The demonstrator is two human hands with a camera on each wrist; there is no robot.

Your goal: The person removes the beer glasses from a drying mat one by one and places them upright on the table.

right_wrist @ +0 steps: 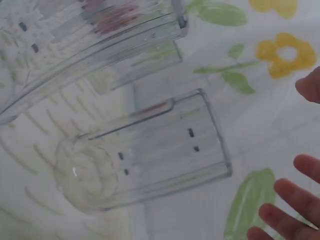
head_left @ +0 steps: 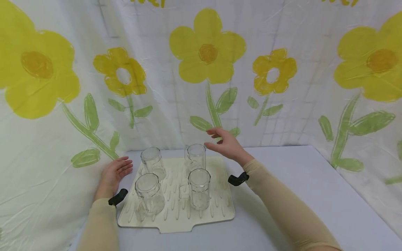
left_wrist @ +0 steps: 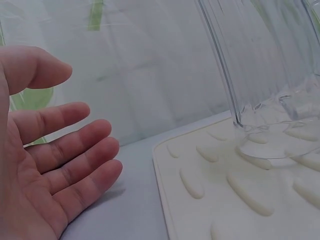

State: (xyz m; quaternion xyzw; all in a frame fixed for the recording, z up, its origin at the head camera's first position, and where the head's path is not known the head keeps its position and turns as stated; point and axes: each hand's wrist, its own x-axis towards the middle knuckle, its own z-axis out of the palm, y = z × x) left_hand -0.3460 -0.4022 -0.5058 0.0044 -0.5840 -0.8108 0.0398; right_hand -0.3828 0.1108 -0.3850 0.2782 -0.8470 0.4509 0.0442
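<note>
Several clear glass mugs stand upright on a cream ridged drying mat. The front left mug (head_left: pixel 150 195) and front right mug (head_left: pixel 199 191) are nearest. Behind them are the back left mug (head_left: pixel 153 164) and the back right mug (head_left: pixel 196 157). My right hand (head_left: pixel 226 144) hovers beside and above the back right mug's rim, fingers loosely bent and holding nothing; in the right wrist view its fingers (right_wrist: pixel 287 210) are apart from the mug (right_wrist: pixel 155 150). Off the mat's left edge, my left hand (head_left: pixel 116 173) is relaxed, and its palm (left_wrist: pixel 30 210) is bare in the left wrist view.
The drying mat (head_left: pixel 176 223) lies on a table with a pale cloth (head_left: pixel 276 195). A white curtain with yellow flowers (head_left: pixel 157 122) hangs behind the table and along both sides. Each wrist wears a black band.
</note>
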